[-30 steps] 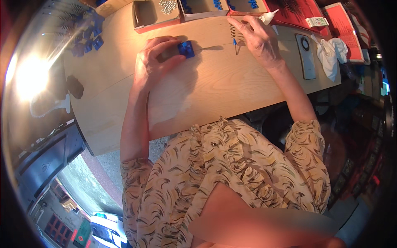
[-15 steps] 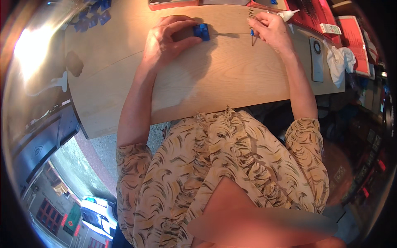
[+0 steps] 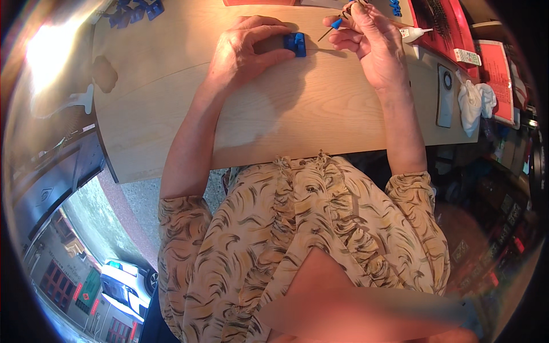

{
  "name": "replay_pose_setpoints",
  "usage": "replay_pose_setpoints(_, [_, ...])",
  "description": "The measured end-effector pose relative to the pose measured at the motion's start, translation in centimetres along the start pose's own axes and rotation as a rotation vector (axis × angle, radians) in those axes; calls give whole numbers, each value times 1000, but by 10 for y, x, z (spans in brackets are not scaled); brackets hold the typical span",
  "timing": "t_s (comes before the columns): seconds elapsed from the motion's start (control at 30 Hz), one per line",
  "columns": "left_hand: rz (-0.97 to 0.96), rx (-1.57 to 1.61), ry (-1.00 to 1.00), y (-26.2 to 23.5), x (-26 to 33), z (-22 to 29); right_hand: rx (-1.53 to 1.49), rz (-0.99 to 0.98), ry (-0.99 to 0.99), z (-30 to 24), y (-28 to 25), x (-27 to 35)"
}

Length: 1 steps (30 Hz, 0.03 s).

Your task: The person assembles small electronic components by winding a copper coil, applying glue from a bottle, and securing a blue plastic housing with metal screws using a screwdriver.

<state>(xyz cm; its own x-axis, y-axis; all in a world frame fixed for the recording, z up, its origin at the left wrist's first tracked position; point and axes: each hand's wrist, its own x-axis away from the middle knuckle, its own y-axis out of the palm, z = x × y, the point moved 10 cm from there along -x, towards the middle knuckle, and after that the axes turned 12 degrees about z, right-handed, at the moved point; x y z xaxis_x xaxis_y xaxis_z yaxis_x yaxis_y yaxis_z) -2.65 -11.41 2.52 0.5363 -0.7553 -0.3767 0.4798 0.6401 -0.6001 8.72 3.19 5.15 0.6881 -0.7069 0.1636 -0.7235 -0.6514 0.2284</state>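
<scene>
My left hand (image 3: 240, 54) rests on the wooden table with thumb and fingers closed around the left side of a small blue plastic block (image 3: 295, 44). To the right, my right hand (image 3: 380, 54) is raised near the table's far side. Its thumb and index finger pinch a coiled wire piece that carries a blue cone-shaped part (image 3: 336, 24), with a thin pin sticking out toward the block. The fingers hide most of the coil, and its upper end sits at the picture's edge. The other fingers of that hand are loosely bent. Block and pin are apart.
Several blue plastic parts (image 3: 137, 12) lie at the far left. Far right stands a red tray (image 3: 464, 26) of dark thin pieces. Near it are a white dropper bottle (image 3: 414, 34), a small white box (image 3: 467, 56), a phone-like slab (image 3: 445, 100) and a white cloth (image 3: 472, 106).
My right hand has lifted and turned; the coiled piece, upright before, now tilts with its pin pointing down-left. My left hand still holds the block, slightly farther right in the picture.
</scene>
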Motion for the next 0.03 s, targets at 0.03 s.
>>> replay_pose_setpoints(0.03, [-15, 12, -3, 1, 0, 0, 89, -1, -71, -6, 1, 2])
